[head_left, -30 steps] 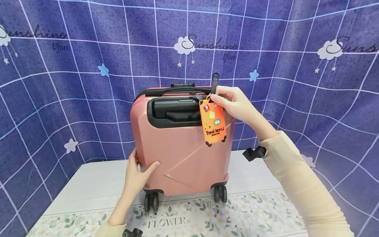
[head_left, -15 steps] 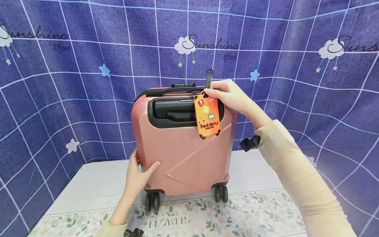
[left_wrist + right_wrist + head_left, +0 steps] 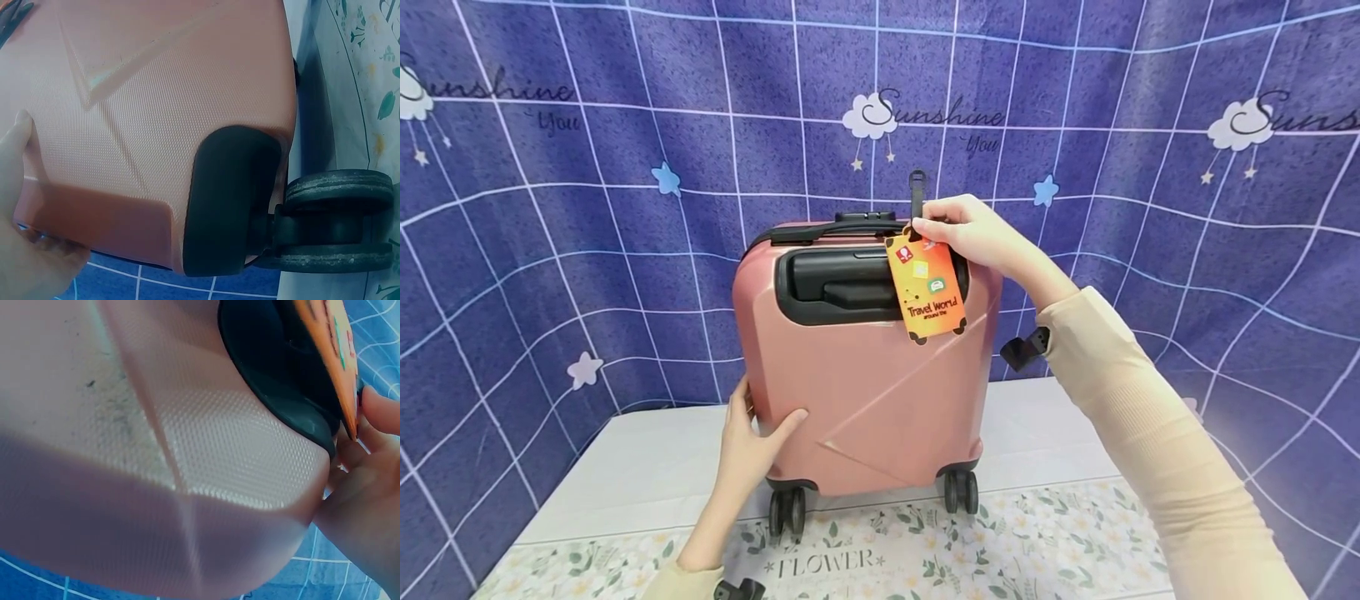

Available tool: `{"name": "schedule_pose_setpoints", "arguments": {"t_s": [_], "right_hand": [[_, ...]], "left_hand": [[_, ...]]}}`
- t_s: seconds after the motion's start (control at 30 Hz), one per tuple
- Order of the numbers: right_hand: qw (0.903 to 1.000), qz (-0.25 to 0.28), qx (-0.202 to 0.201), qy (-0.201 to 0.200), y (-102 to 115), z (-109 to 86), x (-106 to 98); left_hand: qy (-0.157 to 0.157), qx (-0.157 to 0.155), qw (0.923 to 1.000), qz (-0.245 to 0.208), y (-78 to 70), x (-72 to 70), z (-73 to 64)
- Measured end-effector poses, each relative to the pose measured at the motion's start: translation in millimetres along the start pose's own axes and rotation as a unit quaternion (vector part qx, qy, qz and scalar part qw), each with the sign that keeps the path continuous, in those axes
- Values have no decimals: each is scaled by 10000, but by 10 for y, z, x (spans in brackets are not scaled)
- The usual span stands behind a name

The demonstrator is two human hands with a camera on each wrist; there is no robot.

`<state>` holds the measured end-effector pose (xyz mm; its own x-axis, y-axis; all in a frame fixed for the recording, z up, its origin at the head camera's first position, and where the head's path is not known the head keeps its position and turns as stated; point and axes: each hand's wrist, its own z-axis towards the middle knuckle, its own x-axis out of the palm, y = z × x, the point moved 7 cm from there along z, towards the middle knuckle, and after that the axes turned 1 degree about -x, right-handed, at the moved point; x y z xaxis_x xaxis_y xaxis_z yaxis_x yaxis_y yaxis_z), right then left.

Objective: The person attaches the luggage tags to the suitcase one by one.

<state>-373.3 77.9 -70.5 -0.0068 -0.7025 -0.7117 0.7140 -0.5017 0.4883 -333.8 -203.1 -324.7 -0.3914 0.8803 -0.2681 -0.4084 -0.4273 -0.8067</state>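
A pink suitcase [image 3: 865, 392] stands upright on its wheels. At its lower left side my left hand [image 3: 748, 446] holds the edge, thumb on the front and fingers around the side. My right hand [image 3: 973, 233] is at the top right of the case and pinches the black strap [image 3: 917, 196] of an orange luggage tag [image 3: 927, 287]. The strap's buckle end sticks up above the fingers. The tag hangs tilted in front of the recessed black handle area [image 3: 835, 279]. Behind the tag, part of the carry handle [image 3: 831, 229] is hidden. In the right wrist view the tag [image 3: 334, 356] shows edge-on.
Black double wheels [image 3: 786, 510] stand on a white and floral cloth [image 3: 1060, 533]. Behind the case hangs a blue gridded curtain [image 3: 700, 108]. A combination lock [image 3: 865, 217] sits on top of the case.
My right hand has moved left and slightly up with the luggage tag, bringing it across the handle recess. My left hand stays on the suitcase's edge.
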Motion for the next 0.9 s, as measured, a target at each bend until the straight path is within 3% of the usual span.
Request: {"name": "schedule_pose_setpoints", "arguments": {"t_s": [0.2, 0.47, 0.9], "right_hand": [[9998, 166, -126, -38, -26, 92, 30], [9975, 317, -448, -434, -38, 177, 48], [9921, 796, -717, -648, -9, 197, 104]], "left_hand": [[-12, -5, 10000, 25, 14, -1, -6], [38, -32, 10000, -3, 17, 6, -14], [-89, 27, 10000, -11, 37, 2, -8]]}}
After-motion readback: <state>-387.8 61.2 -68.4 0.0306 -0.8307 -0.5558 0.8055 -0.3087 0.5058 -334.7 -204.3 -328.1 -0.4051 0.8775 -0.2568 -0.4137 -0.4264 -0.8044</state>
